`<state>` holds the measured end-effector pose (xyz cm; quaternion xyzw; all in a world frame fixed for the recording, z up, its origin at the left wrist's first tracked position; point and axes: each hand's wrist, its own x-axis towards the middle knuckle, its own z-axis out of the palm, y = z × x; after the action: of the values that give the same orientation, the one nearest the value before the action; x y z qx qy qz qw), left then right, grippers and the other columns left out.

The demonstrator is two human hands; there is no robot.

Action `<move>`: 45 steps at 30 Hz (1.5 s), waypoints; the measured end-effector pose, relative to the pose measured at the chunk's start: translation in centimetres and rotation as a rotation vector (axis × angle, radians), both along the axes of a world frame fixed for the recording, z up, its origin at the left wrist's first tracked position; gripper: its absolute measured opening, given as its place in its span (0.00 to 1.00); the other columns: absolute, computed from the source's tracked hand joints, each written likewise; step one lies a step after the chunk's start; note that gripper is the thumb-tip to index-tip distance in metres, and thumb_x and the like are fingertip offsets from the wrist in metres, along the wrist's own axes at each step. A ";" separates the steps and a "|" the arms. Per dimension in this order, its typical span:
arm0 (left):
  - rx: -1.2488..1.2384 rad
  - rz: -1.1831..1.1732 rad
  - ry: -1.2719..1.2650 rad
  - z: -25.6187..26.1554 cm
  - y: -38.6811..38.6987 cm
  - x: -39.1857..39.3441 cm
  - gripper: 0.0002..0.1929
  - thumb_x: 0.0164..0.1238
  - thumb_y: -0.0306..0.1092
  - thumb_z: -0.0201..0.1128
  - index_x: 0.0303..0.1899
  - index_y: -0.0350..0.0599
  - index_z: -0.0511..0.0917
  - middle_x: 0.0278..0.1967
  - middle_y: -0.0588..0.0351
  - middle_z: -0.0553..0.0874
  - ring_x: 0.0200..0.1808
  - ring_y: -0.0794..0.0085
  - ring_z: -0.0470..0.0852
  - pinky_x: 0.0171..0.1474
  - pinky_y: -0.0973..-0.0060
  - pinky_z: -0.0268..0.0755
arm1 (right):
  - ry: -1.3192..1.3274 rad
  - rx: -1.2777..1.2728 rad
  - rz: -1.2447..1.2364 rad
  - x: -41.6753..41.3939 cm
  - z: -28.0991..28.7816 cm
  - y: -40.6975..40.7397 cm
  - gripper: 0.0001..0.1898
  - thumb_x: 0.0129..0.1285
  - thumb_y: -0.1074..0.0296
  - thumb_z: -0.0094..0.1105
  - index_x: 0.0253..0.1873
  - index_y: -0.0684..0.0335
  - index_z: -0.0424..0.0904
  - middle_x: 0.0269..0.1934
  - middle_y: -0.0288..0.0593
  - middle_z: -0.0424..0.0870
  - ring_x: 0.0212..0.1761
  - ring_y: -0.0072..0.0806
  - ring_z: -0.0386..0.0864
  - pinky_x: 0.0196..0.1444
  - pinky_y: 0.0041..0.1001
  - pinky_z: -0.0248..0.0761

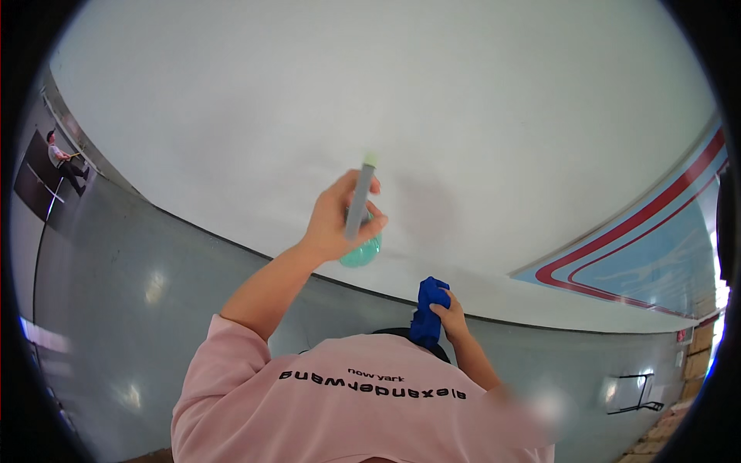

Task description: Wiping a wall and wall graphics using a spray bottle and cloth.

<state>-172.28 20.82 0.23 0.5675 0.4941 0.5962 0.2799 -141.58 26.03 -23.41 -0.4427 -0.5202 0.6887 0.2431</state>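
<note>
My left hand (331,223) is raised in front of a broad white wall (278,75) and grips a spray bottle (360,254). The bottle has a translucent green body, a grey spray head and a pale green nozzle tip. Its nozzle points towards the wall, apart from it as far as I can tell. Lower down, close to my body, my right hand (454,318) holds a bunched blue cloth (428,312). Part of the bottle is hidden behind my left fingers. Faint shadows fall on the wall beside the left hand.
A light-blue panel with red stripes (631,249) covers the wall to the right. Grey glossy floor (173,272) meets the wall along a dark edge. At far left a person (65,162) stands near a dark door (36,173). A black metal stand (639,393) is at lower right.
</note>
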 end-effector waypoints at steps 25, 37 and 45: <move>-0.406 0.326 -0.254 -12.4 -20.6 -1.1 0.27 0.46 0.20 0.67 0.52 0.39 0.70 0.51 0.51 0.74 0.40 0.64 0.84 0.39 0.72 0.77 | -0.100 1.795 -0.397 -19.7 27.4 11.4 0.11 0.48 0.69 0.65 0.38 0.60 0.81 0.45 0.46 0.81 0.48 0.44 0.77 0.45 0.38 0.72; -0.456 0.412 -0.250 -12.3 -22.0 -0.3 0.28 0.47 0.19 0.67 0.53 0.40 0.69 0.52 0.52 0.74 0.41 0.64 0.84 0.38 0.73 0.75 | -0.107 1.987 0.561 -28.9 7.8 10.4 0.04 0.53 0.70 0.57 0.35 0.54 0.75 0.33 0.33 0.71 0.38 0.27 0.73 0.39 0.27 0.67; -0.356 0.381 -0.243 -11.7 -20.9 0.9 0.27 0.49 0.21 0.68 0.54 0.39 0.69 0.52 0.52 0.74 0.40 0.65 0.84 0.39 0.73 0.76 | -0.174 2.382 0.243 -21.2 28.6 12.4 0.03 0.52 0.66 0.61 0.32 0.55 0.80 0.49 0.38 0.81 0.48 0.34 0.77 0.47 0.36 0.70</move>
<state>-171.40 -0.05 -11.46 0.3307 0.6515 0.6057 0.3153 -162.73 38.42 5.15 0.0672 -0.8835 -0.2388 0.3974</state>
